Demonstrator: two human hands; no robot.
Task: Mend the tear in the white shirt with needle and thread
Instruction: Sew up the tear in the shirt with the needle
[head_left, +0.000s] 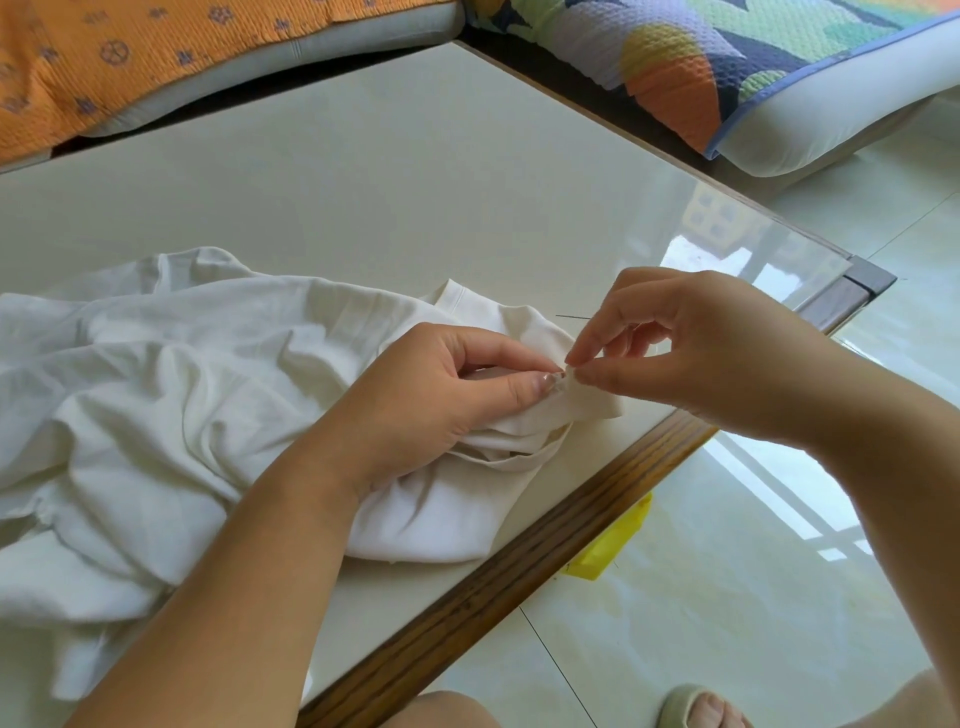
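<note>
Raised from the bottom edge, left hand (431, 395) and right hand (701, 353) are pinched onto one shirt (156, 374) fold at centre; a needle (571, 317) is seen behind the right fingers (608, 325).

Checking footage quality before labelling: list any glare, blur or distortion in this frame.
Head view: even daylight, soft shadows in the shirt folds; window glare on the table corner and floor; slight wide-angle bowing of the table edge; left hand and right hand sharp; needle only a thin dark line.
</note>
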